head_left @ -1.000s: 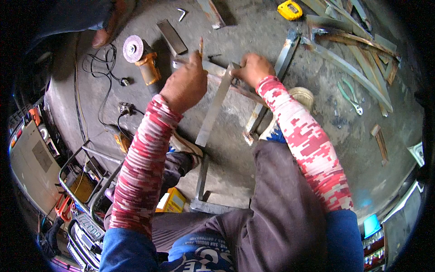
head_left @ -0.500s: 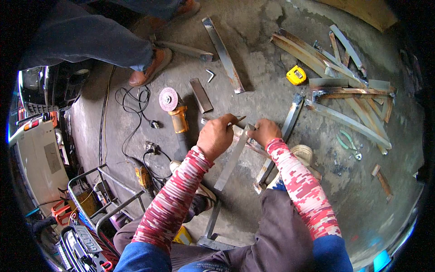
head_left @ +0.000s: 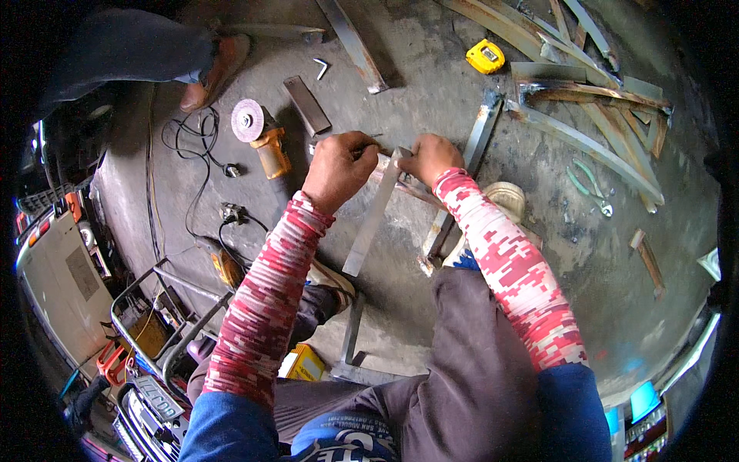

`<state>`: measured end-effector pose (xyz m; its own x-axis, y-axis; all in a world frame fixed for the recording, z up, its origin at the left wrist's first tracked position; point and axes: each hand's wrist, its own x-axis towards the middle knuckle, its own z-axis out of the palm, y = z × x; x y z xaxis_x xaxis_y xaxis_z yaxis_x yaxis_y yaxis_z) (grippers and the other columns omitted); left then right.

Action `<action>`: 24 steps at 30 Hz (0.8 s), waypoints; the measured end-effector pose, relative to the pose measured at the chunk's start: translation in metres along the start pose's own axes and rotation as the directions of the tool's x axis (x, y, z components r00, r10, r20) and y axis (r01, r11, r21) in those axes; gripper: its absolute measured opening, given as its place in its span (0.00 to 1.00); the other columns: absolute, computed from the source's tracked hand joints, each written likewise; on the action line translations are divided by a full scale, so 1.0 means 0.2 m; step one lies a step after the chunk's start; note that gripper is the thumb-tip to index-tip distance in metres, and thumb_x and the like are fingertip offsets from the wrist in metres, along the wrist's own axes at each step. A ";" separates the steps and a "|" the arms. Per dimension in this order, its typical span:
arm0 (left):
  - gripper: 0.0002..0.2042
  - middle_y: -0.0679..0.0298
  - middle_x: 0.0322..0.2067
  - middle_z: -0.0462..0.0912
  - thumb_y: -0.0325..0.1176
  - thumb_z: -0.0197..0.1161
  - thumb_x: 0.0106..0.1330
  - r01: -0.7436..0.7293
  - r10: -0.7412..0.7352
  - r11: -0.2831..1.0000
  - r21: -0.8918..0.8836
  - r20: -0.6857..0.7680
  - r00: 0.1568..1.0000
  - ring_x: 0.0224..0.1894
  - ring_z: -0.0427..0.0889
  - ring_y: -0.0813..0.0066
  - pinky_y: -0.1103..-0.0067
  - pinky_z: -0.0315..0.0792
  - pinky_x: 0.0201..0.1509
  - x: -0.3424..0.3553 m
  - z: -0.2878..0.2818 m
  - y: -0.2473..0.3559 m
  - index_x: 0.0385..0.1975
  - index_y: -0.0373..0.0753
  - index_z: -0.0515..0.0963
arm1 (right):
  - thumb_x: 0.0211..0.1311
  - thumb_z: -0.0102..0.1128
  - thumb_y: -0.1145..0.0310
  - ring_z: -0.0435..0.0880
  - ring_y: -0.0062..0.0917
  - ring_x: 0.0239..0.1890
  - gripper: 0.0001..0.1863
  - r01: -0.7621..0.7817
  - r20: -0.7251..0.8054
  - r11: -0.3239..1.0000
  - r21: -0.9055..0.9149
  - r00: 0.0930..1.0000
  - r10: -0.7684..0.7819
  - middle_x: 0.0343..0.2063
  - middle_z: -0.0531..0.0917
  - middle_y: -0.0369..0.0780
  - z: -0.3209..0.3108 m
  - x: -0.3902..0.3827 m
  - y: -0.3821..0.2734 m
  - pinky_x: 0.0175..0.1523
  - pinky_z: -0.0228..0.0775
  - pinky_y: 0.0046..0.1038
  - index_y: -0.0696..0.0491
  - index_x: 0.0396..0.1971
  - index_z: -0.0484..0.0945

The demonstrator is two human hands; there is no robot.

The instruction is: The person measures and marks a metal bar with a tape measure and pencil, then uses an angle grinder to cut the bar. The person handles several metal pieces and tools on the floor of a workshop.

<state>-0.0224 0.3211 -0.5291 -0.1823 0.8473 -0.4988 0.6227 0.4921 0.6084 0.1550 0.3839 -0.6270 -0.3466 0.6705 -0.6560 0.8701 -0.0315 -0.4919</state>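
Observation:
My left hand (head_left: 340, 169) is closed round a thin pencil-like stick, mostly hidden behind the fingers, just left of the top end of a flat grey steel strip (head_left: 369, 223). My right hand (head_left: 429, 160) pinches that top end between thumb and fingers. The strip slants down toward me between my forearms. Beneath it, crossing behind both hands, lies a rusty steel piece (head_left: 416, 190). An angle grinder (head_left: 269, 150) with a pinkish disc lies left of my left hand.
Steel bars (head_left: 600, 127) pile at upper right, near a yellow tape measure (head_left: 485, 55). Green pliers (head_left: 586, 185) lie right, cords (head_left: 192, 131) left. A tubular metal frame (head_left: 165, 316) is at lower left. Another person's leg (head_left: 146, 54) and foot are at upper left. My knees are below.
The stick in my left hand stood upright a second ago, tilted right half a second ago, and now is mostly hidden. The whole view has shifted as the head moved.

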 end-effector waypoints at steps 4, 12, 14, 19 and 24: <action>0.14 0.44 0.37 0.90 0.31 0.61 0.67 -0.160 0.158 0.986 -0.053 -0.036 0.987 0.36 0.91 0.53 0.67 0.82 0.45 0.02 0.03 -0.01 0.44 0.28 0.86 | 0.48 0.81 0.49 0.89 0.45 0.44 0.24 -0.013 -0.008 1.000 -0.003 1.000 0.013 0.38 0.89 0.48 0.02 0.00 0.01 0.51 0.80 0.42 0.52 0.36 0.87; 0.13 0.41 0.35 0.86 0.36 0.60 0.74 -0.107 0.119 0.988 0.109 -0.112 0.987 0.38 0.86 0.39 0.57 0.78 0.44 0.03 0.00 -0.06 0.45 0.31 0.80 | 0.46 0.82 0.49 0.89 0.44 0.44 0.24 -0.028 0.015 1.000 0.004 1.000 0.028 0.38 0.89 0.48 0.01 0.01 0.00 0.51 0.80 0.41 0.52 0.35 0.87; 0.13 0.40 0.36 0.86 0.37 0.60 0.73 0.062 -0.063 0.983 0.171 0.001 0.998 0.41 0.85 0.36 0.55 0.78 0.46 0.03 0.00 -0.07 0.46 0.33 0.79 | 0.45 0.82 0.48 0.89 0.44 0.45 0.25 -0.002 0.000 1.000 -0.011 1.000 0.002 0.39 0.89 0.48 0.00 0.00 0.00 0.53 0.80 0.41 0.52 0.37 0.88; 0.16 0.45 0.38 0.89 0.38 0.64 0.72 0.220 -0.244 0.968 0.123 0.239 0.940 0.40 0.90 0.50 0.61 0.82 0.46 0.02 0.00 -0.05 0.49 0.31 0.80 | 0.46 0.81 0.48 0.88 0.44 0.48 0.27 -0.027 0.032 1.000 -0.006 0.999 0.027 0.43 0.89 0.49 0.01 0.02 0.01 0.55 0.80 0.41 0.52 0.41 0.88; 0.19 0.51 0.39 0.89 0.40 0.68 0.71 0.128 -0.116 0.954 -0.273 0.058 0.991 0.41 0.89 0.64 0.69 0.81 0.46 0.07 0.02 -0.07 0.49 0.28 0.83 | 0.47 0.81 0.49 0.88 0.44 0.48 0.26 -0.003 0.003 1.000 -0.005 1.000 0.003 0.43 0.89 0.49 0.02 0.01 0.01 0.55 0.80 0.41 0.52 0.42 0.88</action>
<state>-0.0301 0.3252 -0.5470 -0.2087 0.7712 -0.6014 0.3630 0.6321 0.6846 0.1548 0.3830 -0.6324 -0.3448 0.6685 -0.6590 0.8728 -0.0299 -0.4871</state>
